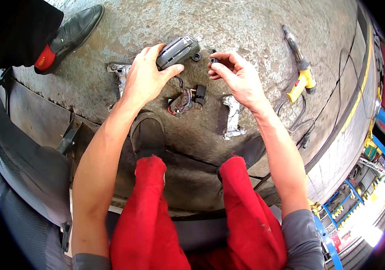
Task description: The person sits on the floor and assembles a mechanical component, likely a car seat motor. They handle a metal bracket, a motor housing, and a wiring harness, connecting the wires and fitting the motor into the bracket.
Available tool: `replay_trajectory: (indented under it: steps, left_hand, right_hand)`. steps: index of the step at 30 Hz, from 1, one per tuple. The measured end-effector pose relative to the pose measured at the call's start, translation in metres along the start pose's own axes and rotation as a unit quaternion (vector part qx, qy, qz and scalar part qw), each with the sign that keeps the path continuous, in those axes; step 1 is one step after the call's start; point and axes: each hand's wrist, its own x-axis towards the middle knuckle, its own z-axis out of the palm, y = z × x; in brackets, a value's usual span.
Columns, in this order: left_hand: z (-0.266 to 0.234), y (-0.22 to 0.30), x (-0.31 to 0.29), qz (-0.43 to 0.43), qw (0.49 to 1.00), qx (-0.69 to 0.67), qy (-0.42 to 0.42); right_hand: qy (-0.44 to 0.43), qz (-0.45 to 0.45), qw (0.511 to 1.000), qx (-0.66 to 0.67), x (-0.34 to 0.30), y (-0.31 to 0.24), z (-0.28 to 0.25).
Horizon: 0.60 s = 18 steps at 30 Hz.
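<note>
My left hand (pixel 146 76) is closed around a dark, rounded plastic housing (pixel 178 52), thumb along its near side and fingers over the far side. Between the thumb and fingers of my right hand (pixel 241 80) is a small black rubber ring (pixel 214 60). Another black ring (pixel 196 57) shows beside the housing's right end. On the ground below my hands lies a dark electrical part with coloured wires (pixel 184 101). A silvery metal bracket (pixel 232 117) rests below my right hand, and a similar bracket (pixel 121 74) is partly hidden behind my left hand.
A yellow heat gun (pixel 304 81) with a dark nozzle lies on the stained concrete at right, its cable trailing nearby. Another person's black shoe (pixel 76 37) stands at the upper left. Dark grey seats (pixel 26 189) fill the lower left. Blue metal racks (pixel 345 207) stand at far right.
</note>
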Motion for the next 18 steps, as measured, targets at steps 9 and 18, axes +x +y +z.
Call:
replay_trajectory:
  steps: [9,18]
  left_hand:
    - [0.008,-0.002,-0.004,0.018,0.999,-0.001,0.036]
    - [0.015,-0.001,-0.008,0.067,0.995,0.025,0.072]
  right_hand:
    - [0.075,-0.035,0.982,-0.169,0.006,-0.005,0.026]
    - [0.109,-0.161,0.922,-0.334,0.01,0.005,0.035]
